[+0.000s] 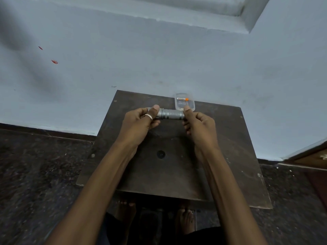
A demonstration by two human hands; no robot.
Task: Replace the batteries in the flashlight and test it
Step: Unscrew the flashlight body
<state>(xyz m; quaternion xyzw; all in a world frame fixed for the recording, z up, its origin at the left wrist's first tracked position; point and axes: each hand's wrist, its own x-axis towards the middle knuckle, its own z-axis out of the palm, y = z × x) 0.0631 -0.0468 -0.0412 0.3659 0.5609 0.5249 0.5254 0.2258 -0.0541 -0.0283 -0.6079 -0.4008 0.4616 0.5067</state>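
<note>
Flashlight (170, 114): silver metal, held level above the dark wooden table (230, 138), just short of the clear plastic case (184, 101) at the far edge. Left hand (139, 121) wrapped around one end, thumb laid on top, ring on one finger; right hand (200, 124) pinching the other end between thumb and curled fingers. Both grips closed on the body, neither end visible under the fingers, so head and tail cap not told apart. Looks rigid, compact, probably with some heft for its size; no give expected under a firm squeeze. Smooth ribbed section near the left hand likely slick; knurled band toward the right offers the better bite for twisting. Best hold judged as one hand fixed on the barrel, the other turning the end cap on the knurling. One battery (182, 99) with an orange tip lying in the case, small and round, apt to roll if tipped out. Cap, once loose, easily dropped: worth keeping low over the table.
</note>
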